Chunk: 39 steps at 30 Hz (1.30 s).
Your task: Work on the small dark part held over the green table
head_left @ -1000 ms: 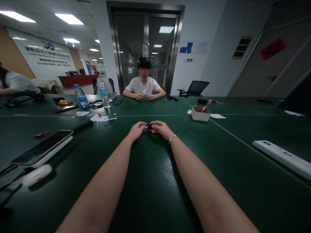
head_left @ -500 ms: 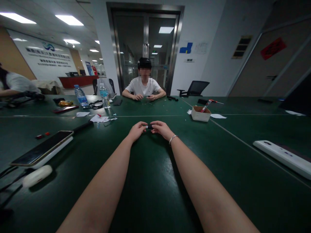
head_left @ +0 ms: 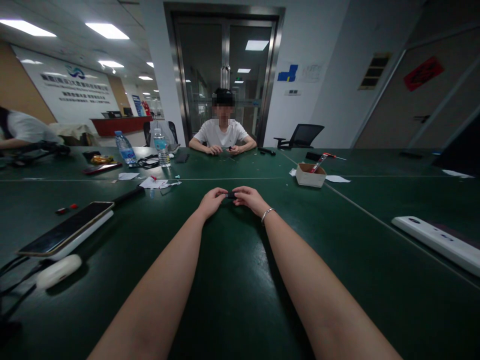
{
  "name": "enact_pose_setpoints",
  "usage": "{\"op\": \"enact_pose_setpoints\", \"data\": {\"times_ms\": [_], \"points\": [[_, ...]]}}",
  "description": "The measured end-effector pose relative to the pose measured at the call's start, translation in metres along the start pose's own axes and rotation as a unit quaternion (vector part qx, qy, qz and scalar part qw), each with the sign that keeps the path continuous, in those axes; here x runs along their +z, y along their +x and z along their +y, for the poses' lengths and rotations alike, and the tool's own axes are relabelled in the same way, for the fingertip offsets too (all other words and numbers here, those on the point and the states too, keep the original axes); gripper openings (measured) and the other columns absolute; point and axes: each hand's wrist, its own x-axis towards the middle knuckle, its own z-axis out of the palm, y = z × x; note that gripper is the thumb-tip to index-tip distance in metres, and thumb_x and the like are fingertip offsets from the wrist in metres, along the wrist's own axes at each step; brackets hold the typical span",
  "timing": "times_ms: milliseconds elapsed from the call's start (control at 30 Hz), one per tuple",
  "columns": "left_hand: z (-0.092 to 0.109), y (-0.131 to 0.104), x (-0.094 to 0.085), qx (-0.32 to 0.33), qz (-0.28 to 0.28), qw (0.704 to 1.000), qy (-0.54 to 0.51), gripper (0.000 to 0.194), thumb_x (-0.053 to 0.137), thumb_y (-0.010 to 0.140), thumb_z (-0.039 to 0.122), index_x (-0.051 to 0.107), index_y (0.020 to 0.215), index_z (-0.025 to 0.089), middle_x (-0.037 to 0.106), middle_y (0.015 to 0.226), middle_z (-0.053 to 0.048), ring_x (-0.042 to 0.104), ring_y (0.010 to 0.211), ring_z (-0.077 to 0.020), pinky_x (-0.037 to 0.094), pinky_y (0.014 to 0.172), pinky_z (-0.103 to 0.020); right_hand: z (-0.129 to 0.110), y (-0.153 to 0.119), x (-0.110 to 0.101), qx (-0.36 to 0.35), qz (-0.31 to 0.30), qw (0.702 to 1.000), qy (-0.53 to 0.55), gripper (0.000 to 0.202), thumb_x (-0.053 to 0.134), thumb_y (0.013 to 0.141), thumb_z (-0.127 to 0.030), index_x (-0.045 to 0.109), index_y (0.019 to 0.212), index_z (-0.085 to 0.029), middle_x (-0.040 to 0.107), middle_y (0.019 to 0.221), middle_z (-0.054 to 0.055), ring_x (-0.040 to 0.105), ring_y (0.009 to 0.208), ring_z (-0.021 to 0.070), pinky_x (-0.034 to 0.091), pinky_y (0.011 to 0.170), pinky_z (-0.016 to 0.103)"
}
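Observation:
Near the middle of the green table, both my hands meet at a small black object [head_left: 231, 195], short and stick-like, too small to name. My left hand [head_left: 213, 202] pinches its left end between thumb and fingers. The right end is gripped by my right hand [head_left: 250, 199], whose wrist carries a silver bracelet [head_left: 267, 215]. My fingertips cover both ends of the object. Both forearms stretch forward low over the green table [head_left: 232, 280].
Left of me lie a phone [head_left: 67, 227] on a white block, a white oval device [head_left: 59, 271] and paper scraps [head_left: 154, 184]. Water bottles [head_left: 161, 148] stand beyond. To the right are a small box [head_left: 311, 176] and a white power strip [head_left: 438, 242]. A person [head_left: 224, 132] sits opposite.
A silvery part that showed by my left fingertips is now out of sight, and the object looks all black. My hands have stayed almost in place.

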Motion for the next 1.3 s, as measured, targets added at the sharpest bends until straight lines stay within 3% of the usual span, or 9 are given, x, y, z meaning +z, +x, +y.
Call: {"op": "enact_pose_setpoints", "data": {"times_ms": [500, 700, 833, 1033, 1200, 1300], "points": [[-0.0028, 0.0018, 0.0007, 0.002, -0.013, 1.000, 0.011, 0.032, 0.045, 0.085, 0.036, 0.065, 0.102, 0.018, 0.062, 0.082, -0.004, 0.056, 0.074, -0.0144, 0.043, 0.064, -0.025, -0.0031, -0.0031, 0.0022, 0.003, 0.000, 1.000, -0.007, 0.016, 0.057, 0.081, 0.000, 0.064, 0.090, -0.011, 0.067, 0.069, 0.003, 0.064, 0.053, 0.0078, 0.055, 0.053, 0.016], [0.0034, -0.0012, 0.0000, -0.014, -0.010, 1.000, -0.005, 0.029, 0.047, 0.082, 0.030, 0.065, 0.103, 0.020, 0.064, 0.098, -0.004, 0.053, 0.070, -0.0122, 0.044, 0.066, -0.025, -0.0010, -0.0011, 0.0011, 0.002, 0.002, 1.000, -0.006, 0.015, 0.058, 0.081, -0.001, 0.064, 0.091, -0.012, 0.067, 0.068, 0.003, 0.064, 0.053, 0.0079, 0.056, 0.053, 0.016], [0.0023, -0.0005, 0.0003, -0.017, -0.012, 1.000, -0.004, 0.030, 0.045, 0.084, 0.032, 0.064, 0.104, 0.019, 0.063, 0.085, -0.004, 0.055, 0.071, -0.0135, 0.043, 0.064, -0.025, -0.0003, -0.0003, 0.0010, -0.002, 0.001, 1.000, -0.011, 0.014, 0.059, 0.081, -0.002, 0.064, 0.090, -0.012, 0.067, 0.069, 0.002, 0.064, 0.054, 0.0078, 0.056, 0.052, 0.015], [-0.0002, 0.0008, 0.0001, -0.009, -0.006, 1.000, 0.001, 0.030, 0.050, 0.080, 0.029, 0.064, 0.105, 0.020, 0.064, 0.094, -0.004, 0.055, 0.072, -0.0128, 0.044, 0.067, -0.026, -0.0012, -0.0004, 0.0012, 0.002, 0.001, 1.000, -0.010, 0.014, 0.058, 0.082, -0.002, 0.064, 0.089, -0.012, 0.067, 0.068, 0.002, 0.064, 0.053, 0.0075, 0.055, 0.051, 0.015], [0.0007, 0.0004, 0.0016, -0.002, -0.013, 1.000, -0.006, 0.030, 0.046, 0.082, 0.029, 0.064, 0.103, 0.019, 0.061, 0.076, -0.002, 0.055, 0.069, -0.0134, 0.044, 0.064, -0.025, -0.0016, -0.0005, 0.0021, 0.004, 0.005, 1.000, -0.013, 0.015, 0.058, 0.081, -0.001, 0.064, 0.089, -0.012, 0.067, 0.067, 0.002, 0.064, 0.052, 0.0075, 0.055, 0.050, 0.015], [0.0013, -0.0005, 0.0016, 0.002, -0.012, 1.000, -0.010, 0.030, 0.045, 0.082, 0.029, 0.065, 0.101, 0.019, 0.062, 0.078, -0.002, 0.055, 0.069, -0.0130, 0.044, 0.064, -0.025, -0.0007, 0.0000, 0.0020, 0.002, 0.012, 1.000, -0.011, 0.015, 0.058, 0.081, -0.001, 0.064, 0.088, -0.013, 0.067, 0.066, 0.001, 0.064, 0.052, 0.0075, 0.055, 0.050, 0.015]]}}
